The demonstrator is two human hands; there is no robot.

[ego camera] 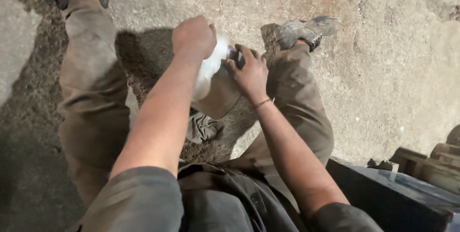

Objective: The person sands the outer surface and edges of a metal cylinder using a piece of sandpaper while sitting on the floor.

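1. Your shirt (pixel 143 198) is grey-olive, its short sleeves ending above the elbows.
2. Your trousers (pixel 91 98) are dusty khaki, baggy.
3. At 1 o'clock, a scuffed grey laced shoe (pixel 306 30).
4. A thin bracelet (pixel 261 103) rings your right wrist.

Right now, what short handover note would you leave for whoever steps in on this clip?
Left hand: fisted around the top of a white plastic bag, held above the concrete floor.
Right hand: fingers on the bag's right side, at a small dark part I cannot identify.
The person sits with legs spread; a crumpled grey cloth lies below the bag.
Done and left: the bag's contents are hidden, so neither can be judged.
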